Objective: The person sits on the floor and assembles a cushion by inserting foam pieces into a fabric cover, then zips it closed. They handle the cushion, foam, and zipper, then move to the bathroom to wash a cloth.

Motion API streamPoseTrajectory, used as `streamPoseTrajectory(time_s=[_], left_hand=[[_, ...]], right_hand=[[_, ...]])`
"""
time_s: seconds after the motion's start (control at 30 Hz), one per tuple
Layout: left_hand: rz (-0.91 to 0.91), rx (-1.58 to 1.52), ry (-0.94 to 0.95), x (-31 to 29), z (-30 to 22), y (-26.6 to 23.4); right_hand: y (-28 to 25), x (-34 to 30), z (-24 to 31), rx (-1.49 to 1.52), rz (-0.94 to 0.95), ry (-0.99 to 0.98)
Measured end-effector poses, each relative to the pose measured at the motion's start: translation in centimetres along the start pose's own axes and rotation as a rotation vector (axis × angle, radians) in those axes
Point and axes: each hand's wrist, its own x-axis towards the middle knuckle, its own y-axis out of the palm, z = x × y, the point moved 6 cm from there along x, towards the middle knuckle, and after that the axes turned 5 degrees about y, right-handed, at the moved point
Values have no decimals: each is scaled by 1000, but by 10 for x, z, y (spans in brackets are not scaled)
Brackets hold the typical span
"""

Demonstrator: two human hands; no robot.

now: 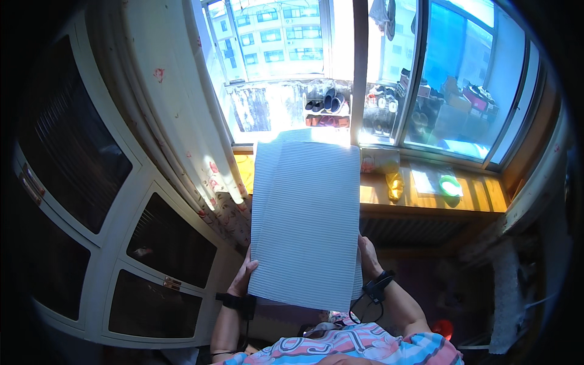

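A large, flat rectangular piece with fine pale blue-grey and white stripes [307, 219] stands out in front of me. It looks like folded cloth or a folded fabric panel, and I cannot tell which. A second striped layer shows along its left side and top. My left hand [243, 277] grips the lower left edge, with the thumb on the front face. At the lower right edge is my right hand [369, 257], closed on the piece, its fingertips hidden behind it. Each wrist wears a black strap.
A wooden sill [480, 198] beyond carries a yellow bag [395, 185] and a light green bowl [450, 186]. White cupboards [146, 176] and a flowered curtain [167, 103] stand on the left. Behind the sliding window, shoes [331, 100] sit on a rack.
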Motion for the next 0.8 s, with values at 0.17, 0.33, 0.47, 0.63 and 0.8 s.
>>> streamPoseTrajectory(time_s=[0.17, 0.33, 0.47, 0.63, 0.8], left_hand=[[24, -29, -33, 101, -9, -24], [8, -54, -88, 199, 5, -46], [-60, -39, -289, 259, 47, -81], [-40, -67, -420, 307, 90, -114], [-29, -210, -439, 344, 101, -139]], right_hand=[[2, 100, 29, -3, -17, -34], [-7, 194, 28, 16, -67, 27], [-13, 249, 33, 5, -125, 3], [-6, 288, 33, 104, -95, -21], [8, 310, 41, 69, -114, 0]])
